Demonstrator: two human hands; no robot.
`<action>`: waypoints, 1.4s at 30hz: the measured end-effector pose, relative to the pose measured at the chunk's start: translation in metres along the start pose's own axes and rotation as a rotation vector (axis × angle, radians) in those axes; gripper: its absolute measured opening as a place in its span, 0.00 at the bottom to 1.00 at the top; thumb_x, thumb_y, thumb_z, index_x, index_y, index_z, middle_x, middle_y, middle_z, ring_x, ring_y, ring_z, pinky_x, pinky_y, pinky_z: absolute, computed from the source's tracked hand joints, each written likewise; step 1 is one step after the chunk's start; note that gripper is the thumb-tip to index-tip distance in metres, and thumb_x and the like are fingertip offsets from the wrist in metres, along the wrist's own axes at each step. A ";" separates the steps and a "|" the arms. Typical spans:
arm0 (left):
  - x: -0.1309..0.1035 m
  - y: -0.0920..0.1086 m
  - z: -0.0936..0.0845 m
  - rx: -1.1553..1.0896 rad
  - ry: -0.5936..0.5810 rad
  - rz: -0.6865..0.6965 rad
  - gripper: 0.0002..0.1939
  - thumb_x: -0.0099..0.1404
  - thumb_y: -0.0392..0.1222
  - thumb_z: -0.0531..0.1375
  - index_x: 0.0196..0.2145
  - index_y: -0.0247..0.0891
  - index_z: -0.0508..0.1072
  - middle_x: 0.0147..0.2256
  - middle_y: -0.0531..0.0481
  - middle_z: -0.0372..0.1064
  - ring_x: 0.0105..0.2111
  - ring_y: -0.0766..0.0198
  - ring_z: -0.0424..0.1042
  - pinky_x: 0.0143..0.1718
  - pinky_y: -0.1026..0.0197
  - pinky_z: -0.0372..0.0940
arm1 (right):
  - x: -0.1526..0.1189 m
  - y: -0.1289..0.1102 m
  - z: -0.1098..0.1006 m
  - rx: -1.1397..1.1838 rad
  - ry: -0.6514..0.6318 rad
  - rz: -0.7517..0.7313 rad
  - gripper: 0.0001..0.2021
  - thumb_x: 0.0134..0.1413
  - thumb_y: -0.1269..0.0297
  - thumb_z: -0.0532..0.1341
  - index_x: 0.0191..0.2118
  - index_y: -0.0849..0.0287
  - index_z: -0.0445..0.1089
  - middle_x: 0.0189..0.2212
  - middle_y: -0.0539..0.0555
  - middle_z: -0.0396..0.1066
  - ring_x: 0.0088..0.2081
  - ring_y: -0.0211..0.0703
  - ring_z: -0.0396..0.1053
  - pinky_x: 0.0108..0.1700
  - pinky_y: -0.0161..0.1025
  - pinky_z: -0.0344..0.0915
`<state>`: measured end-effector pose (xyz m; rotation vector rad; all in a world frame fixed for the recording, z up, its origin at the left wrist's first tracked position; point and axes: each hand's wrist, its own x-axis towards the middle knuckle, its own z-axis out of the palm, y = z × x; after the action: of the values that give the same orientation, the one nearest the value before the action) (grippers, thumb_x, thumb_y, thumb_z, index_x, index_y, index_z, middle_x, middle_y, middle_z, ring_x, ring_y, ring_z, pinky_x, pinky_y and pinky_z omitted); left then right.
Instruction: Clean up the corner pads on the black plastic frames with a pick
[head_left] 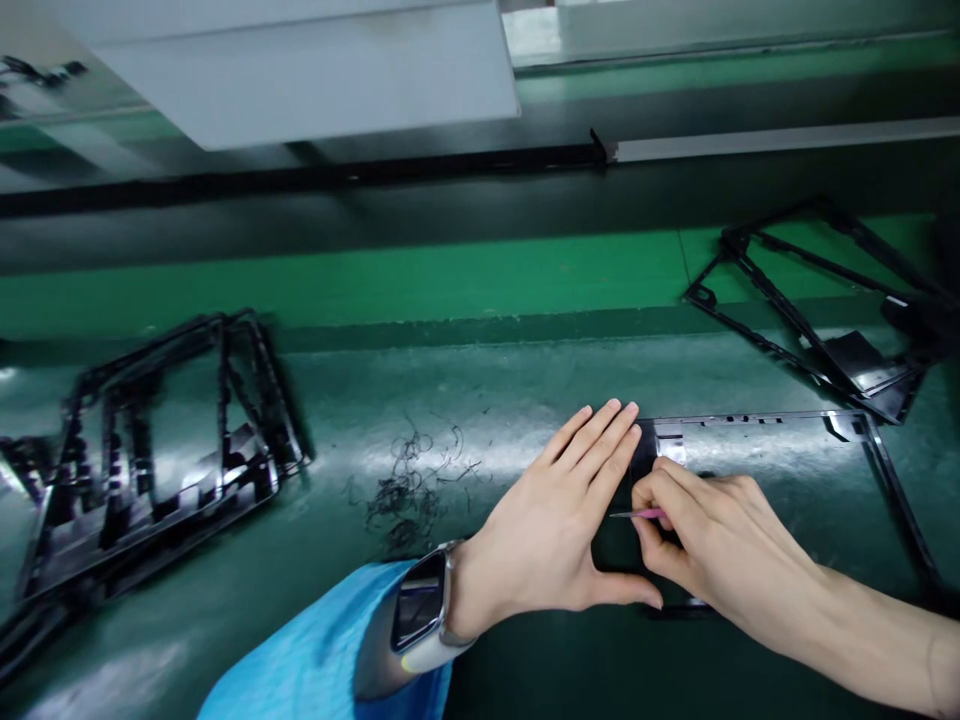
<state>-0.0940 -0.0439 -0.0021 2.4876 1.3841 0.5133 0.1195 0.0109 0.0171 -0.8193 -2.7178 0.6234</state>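
Observation:
A thin black plastic frame [896, 500] lies flat on the green work surface. My left hand [551, 510] rests across its left end, palm down, fingers stretched out and thumb pointing right. In my right hand [709, 525] is a slim pink-handled pointed tool [649, 513], pinched between thumb and fingers. Its narrow metal tip points left, toward the gap between my left thumb and forefinger. Whether the tip touches the frame I cannot tell. My hands cover part of the frame's left side.
Dark curly shavings [405, 490] lie left of my left hand. Several black frames [259, 400] stand stacked at the left, blurred. More black frames [780, 290] lie overlapping at the back right. A pale panel [322, 80] hangs over the back, near a dark rail [450, 163].

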 end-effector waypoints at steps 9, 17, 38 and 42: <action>0.001 0.000 0.000 0.005 -0.018 -0.007 0.66 0.64 0.80 0.59 0.76 0.24 0.42 0.75 0.24 0.45 0.77 0.39 0.43 0.77 0.36 0.47 | -0.003 0.001 -0.007 0.093 -0.062 -0.006 0.07 0.66 0.75 0.55 0.37 0.57 0.65 0.29 0.45 0.66 0.20 0.35 0.60 0.25 0.37 0.51; 0.001 0.001 -0.003 -0.028 -0.019 -0.020 0.66 0.64 0.78 0.61 0.77 0.26 0.40 0.76 0.26 0.44 0.77 0.38 0.45 0.77 0.36 0.47 | -0.003 0.006 -0.012 0.122 -0.128 -0.039 0.07 0.67 0.74 0.55 0.37 0.56 0.64 0.30 0.45 0.65 0.21 0.35 0.59 0.25 0.37 0.52; 0.001 0.001 0.000 0.000 -0.021 -0.016 0.65 0.64 0.81 0.58 0.76 0.23 0.45 0.76 0.24 0.45 0.77 0.40 0.43 0.77 0.38 0.45 | -0.005 0.010 -0.010 0.369 -0.196 0.031 0.10 0.67 0.77 0.52 0.39 0.52 0.56 0.33 0.44 0.64 0.26 0.36 0.56 0.29 0.37 0.53; 0.000 0.001 0.000 -0.007 -0.028 -0.023 0.66 0.63 0.81 0.59 0.76 0.24 0.44 0.76 0.25 0.44 0.77 0.39 0.43 0.77 0.37 0.46 | -0.003 0.012 -0.015 0.404 -0.275 0.060 0.10 0.64 0.78 0.53 0.38 0.53 0.57 0.32 0.44 0.63 0.28 0.37 0.57 0.31 0.38 0.54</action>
<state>-0.0933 -0.0438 -0.0019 2.4608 1.3956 0.4758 0.1328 0.0229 0.0242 -0.7564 -2.6577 1.3315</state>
